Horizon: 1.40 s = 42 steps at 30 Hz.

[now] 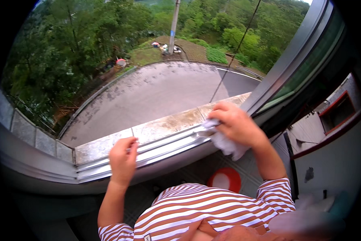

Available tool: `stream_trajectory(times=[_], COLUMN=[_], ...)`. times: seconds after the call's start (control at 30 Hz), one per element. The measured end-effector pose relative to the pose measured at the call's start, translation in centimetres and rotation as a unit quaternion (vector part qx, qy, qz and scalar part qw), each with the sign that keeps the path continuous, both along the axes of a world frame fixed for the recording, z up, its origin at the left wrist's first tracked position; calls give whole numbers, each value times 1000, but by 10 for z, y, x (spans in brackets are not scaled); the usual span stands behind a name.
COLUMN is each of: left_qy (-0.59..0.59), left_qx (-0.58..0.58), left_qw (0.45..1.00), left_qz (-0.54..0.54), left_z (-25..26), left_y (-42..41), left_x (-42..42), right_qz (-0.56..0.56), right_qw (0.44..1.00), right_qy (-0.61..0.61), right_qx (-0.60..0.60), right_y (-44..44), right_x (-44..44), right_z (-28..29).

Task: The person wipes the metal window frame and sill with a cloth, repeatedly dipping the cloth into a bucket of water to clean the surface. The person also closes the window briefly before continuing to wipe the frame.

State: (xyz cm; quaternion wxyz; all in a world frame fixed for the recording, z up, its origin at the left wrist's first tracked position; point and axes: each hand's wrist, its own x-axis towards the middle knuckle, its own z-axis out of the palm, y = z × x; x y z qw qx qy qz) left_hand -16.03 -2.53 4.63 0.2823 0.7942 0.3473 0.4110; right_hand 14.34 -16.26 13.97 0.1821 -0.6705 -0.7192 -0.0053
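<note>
My right hand (pixel 233 122) grips a crumpled white cloth (pixel 228 144), which hangs down over the inner edge of the metal window track (pixel 165 150). Part of the cloth touches the track's right portion. Over the left part of the track is my left hand (pixel 124 158), its fingers curled; whether something small is between them cannot be told. Beyond the rails runs a tiled outer sill (pixel 168 123) with brownish stains.
At the right stands the window's metal frame (pixel 286 60) with its glass. A red basin (pixel 234 179) is on the tiled floor below. Outside lie a paved road (pixel 156 87), a utility pole (pixel 173 30) and trees.
</note>
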Motion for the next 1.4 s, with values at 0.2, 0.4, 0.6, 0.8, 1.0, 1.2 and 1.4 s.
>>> stream_trajectory(times=[0.2, 0.4, 0.6, 0.8, 1.0, 1.2, 1.4], left_qy=[58, 93, 101, 98, 98, 107, 127], left_qx=[11, 59, 78, 76, 78, 84, 89], left_qw=[985, 972, 971, 970, 970, 967, 965], left_qz=[159, 207, 202, 211, 207, 216, 213], left_z=[-51, -56, -56, -58, -57, -58, -58], left_y=[12, 10, 11, 12, 11, 10, 11], left_x=[-74, -61, -65, -64, -63, -62, -59], right_qz=[-237, -254, -283, -224, -199, -210, -105], right_qw=[942, 939, 919, 935, 951, 961, 992], right_qy=[-166, -204, -256, -206, -193, -169, -55], right_qx=[-172, -110, -102, -180, -139, -62, -43], right_y=[-50, -47, -39, -33, -29, -17, 4], right_x=[61, 78, 76, 81, 90, 50, -32], right_z=[7, -56, -92, -80, -92, -100, -104])
